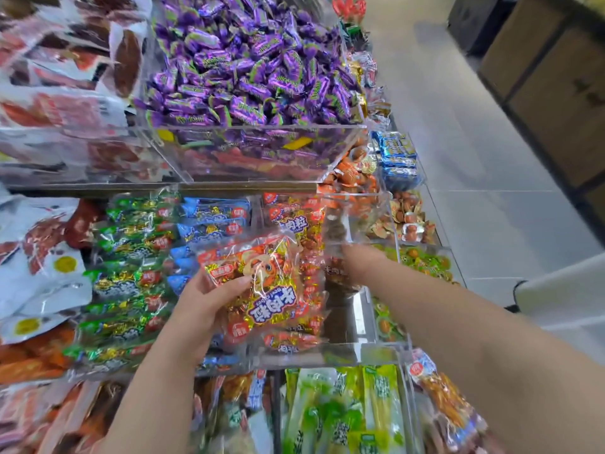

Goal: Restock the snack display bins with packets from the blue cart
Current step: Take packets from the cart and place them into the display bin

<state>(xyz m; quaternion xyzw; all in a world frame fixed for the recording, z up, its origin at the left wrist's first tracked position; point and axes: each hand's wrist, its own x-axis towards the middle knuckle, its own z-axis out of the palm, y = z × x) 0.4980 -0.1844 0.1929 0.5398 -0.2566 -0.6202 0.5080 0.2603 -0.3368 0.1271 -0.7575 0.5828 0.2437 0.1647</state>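
The left hand [203, 303] grips one orange packet [262, 290], its long axis slanting up-left to down-right. The right hand [347, 260] reaches into one clear bin [327, 350]; its grip is unclear.

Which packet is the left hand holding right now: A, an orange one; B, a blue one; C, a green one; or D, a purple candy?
A: the left hand holds an orange packet, with its thumb across the packet's front.
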